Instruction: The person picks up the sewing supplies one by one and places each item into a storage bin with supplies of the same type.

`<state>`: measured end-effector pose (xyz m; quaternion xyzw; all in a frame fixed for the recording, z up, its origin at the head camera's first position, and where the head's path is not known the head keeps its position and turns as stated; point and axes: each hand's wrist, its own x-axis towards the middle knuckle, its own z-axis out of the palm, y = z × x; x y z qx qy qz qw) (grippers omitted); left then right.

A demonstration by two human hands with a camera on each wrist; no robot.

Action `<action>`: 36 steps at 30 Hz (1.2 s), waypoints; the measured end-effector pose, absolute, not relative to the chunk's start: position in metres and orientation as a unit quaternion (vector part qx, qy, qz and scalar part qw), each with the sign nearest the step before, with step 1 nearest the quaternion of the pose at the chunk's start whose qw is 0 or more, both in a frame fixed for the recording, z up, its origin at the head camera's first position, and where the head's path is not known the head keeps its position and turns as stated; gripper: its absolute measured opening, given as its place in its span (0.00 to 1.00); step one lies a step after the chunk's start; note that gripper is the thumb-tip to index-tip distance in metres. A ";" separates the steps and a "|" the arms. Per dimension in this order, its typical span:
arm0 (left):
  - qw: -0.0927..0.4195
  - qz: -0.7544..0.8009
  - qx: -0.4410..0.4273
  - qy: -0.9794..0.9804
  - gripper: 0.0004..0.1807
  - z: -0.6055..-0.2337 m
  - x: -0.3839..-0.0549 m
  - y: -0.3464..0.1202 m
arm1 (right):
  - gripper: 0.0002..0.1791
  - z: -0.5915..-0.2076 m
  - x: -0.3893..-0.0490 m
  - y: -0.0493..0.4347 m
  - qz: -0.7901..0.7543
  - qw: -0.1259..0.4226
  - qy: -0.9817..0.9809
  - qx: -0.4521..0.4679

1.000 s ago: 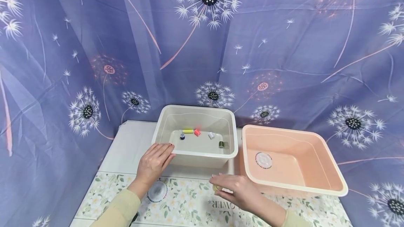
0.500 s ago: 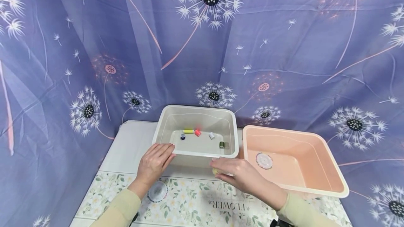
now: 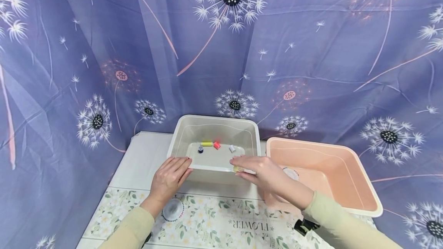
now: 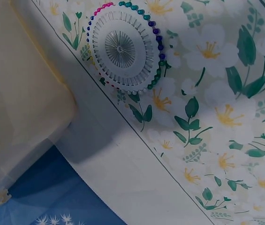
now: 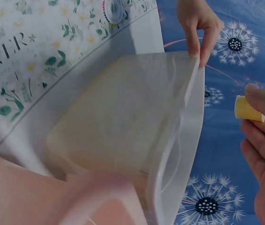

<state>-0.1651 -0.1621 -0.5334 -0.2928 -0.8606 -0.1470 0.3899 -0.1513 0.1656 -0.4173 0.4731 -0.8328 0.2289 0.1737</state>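
Note:
My right hand pinches a yellow spool of thread between thumb and fingers, over the front rim of the grey plastic bin. At that bin's front left corner my left hand grips the rim, fingers over the edge and thumb outside. Inside the bin lie a long yellow spool, a red spool, a dark blue spool and a white spool. The right hand hides the bin's right end.
A peach plastic bin stands to the right, with a wheel of pins inside, partly covered by my right arm. Another pin wheel lies on the flowered table cover. A blue dandelion curtain hangs behind.
My right hand has risen from over the table cover to the grey bin's front rim, carrying the yellow spool. It now covers the dark green spool. My left hand has stayed on the rim.

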 end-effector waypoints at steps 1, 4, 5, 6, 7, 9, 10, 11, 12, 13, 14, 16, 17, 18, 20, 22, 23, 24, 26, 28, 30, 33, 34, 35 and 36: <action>0.390 -0.147 -0.293 -0.860 0.20 -0.534 -0.165 -0.162 | 0.22 -0.416 -0.154 0.165 0.230 0.172 -0.834 0.472; 0.391 -0.147 -0.293 -0.860 0.20 -0.534 -0.166 -0.163 | 0.21 -0.414 -0.160 0.164 0.229 0.171 -0.833 0.473; 0.391 -0.147 -0.293 -0.860 0.20 -0.534 -0.166 -0.163 | 0.21 -0.413 -0.163 0.163 0.228 0.172 -0.833 0.473; 0.391 -0.148 -0.293 -0.860 0.20 -0.534 -0.166 -0.163 | 0.22 -0.413 -0.165 0.163 0.227 0.172 -0.833 0.474; 0.392 -0.148 -0.293 -0.859 0.20 -0.534 -0.166 -0.163 | 0.22 -0.412 -0.167 0.163 0.227 0.171 -0.834 0.473; 0.392 -0.149 -0.293 -0.859 0.21 -0.534 -0.166 -0.163 | 0.22 -0.411 -0.171 0.162 0.224 0.170 -0.836 0.472; 0.393 -0.149 -0.293 -0.859 0.21 -0.534 -0.167 -0.163 | 0.21 -0.410 -0.173 0.162 0.222 0.168 -0.837 0.470; 0.393 -0.149 -0.294 -0.858 0.21 -0.534 -0.167 -0.164 | 0.21 -0.409 -0.175 0.161 0.221 0.165 -0.839 0.468; 0.393 -0.149 -0.294 -0.858 0.21 -0.534 -0.167 -0.164 | 0.21 -0.409 -0.178 0.161 0.220 0.162 -0.841 0.467; 0.394 -0.148 -0.293 -0.858 0.21 -0.534 -0.167 -0.164 | 0.21 -0.408 -0.180 0.160 0.219 0.162 -0.841 0.467; 0.394 -0.147 -0.293 -0.858 0.21 -0.534 -0.167 -0.164 | 0.21 -0.408 -0.183 0.160 0.219 0.161 -0.842 0.467; 0.396 -0.146 -0.293 -0.858 0.20 -0.533 -0.167 -0.164 | 0.21 -0.406 -0.187 0.159 0.220 0.159 -0.842 0.466; 0.396 -0.145 -0.293 -0.858 0.20 -0.533 -0.167 -0.163 | 0.20 -0.406 -0.190 0.158 0.219 0.159 -0.843 0.465; 0.398 -0.145 -0.293 -0.857 0.20 -0.533 -0.167 -0.163 | 0.20 -0.405 -0.192 0.157 0.219 0.157 -0.843 0.465; 0.400 -0.144 -0.294 -0.856 0.20 -0.533 -0.167 -0.163 | 0.20 -0.404 -0.196 0.156 0.217 0.153 -0.846 0.462; 0.402 -0.144 -0.294 -0.855 0.23 -0.532 -0.166 -0.163 | 0.20 -0.403 -0.200 0.154 0.211 0.148 -0.850 0.459; 0.403 -0.146 -0.294 -0.854 0.22 -0.532 -0.166 -0.162 | 0.19 -0.403 -0.201 0.153 0.208 0.145 -0.852 0.457; 0.403 -0.147 -0.295 -0.854 0.22 -0.532 -0.166 -0.162 | 0.19 -0.402 -0.203 0.153 0.205 0.144 -0.854 0.456; 0.404 -0.148 -0.297 -0.853 0.20 -0.532 -0.166 -0.162 | 0.19 -0.402 -0.207 0.151 0.199 0.141 -0.857 0.455; 0.404 -0.150 -0.298 -0.852 0.20 -0.532 -0.166 -0.162 | 0.19 -0.401 -0.211 0.149 0.195 0.139 -0.857 0.456; 0.404 -0.151 -0.298 -0.851 0.20 -0.532 -0.166 -0.162 | 0.19 -0.401 -0.216 0.147 0.191 0.135 -0.856 0.460; 0.405 -0.154 -0.297 -0.851 0.19 -0.532 -0.166 -0.162 | 0.21 -0.401 -0.222 0.144 0.192 0.126 -0.854 0.467; 0.405 -0.155 -0.297 -0.851 0.19 -0.533 -0.166 -0.162 | 0.21 -0.401 -0.224 0.143 0.193 0.123 -0.853 0.468; 0.405 -0.155 -0.297 -0.851 0.19 -0.533 -0.166 -0.162 | 0.21 -0.401 -0.226 0.142 0.194 0.121 -0.854 0.468; 0.405 -0.156 -0.297 -0.851 0.19 -0.533 -0.166 -0.162 | 0.20 -0.401 -0.227 0.142 0.195 0.119 -0.854 0.467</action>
